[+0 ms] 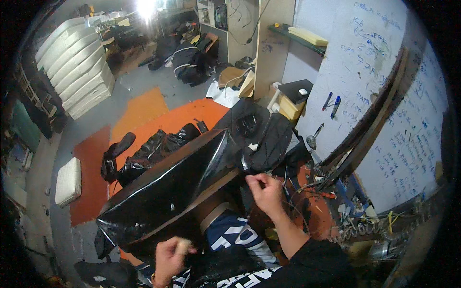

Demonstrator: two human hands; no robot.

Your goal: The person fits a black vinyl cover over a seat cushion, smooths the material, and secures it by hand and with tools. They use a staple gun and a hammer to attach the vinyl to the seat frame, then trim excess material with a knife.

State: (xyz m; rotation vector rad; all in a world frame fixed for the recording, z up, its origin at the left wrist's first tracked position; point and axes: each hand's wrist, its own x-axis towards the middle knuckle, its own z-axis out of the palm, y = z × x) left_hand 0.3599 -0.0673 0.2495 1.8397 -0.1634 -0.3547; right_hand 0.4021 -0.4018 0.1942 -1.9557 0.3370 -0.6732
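Note:
Across my lap lies a long padded piece covered in glossy black material (168,185), with a bare brown edge along its near side. My right hand (266,192) is closed in a pinch beside the right end of this piece, thumb and fingers pressed together. What it pinches, if anything, is too small to make out. Near the lower edge, my left hand (170,257) is curled closed and slightly blurred, just short of the piece's near side. I cannot make out what is inside its fingers.
Black quilted material (261,129) lies beyond the piece's right end. More black covers (161,149) rest on the orange floor. White foam slabs (77,67) are stacked at the far left, with a white cushion (68,182) nearer. Tools and a coiled hose (379,233) crowd the right.

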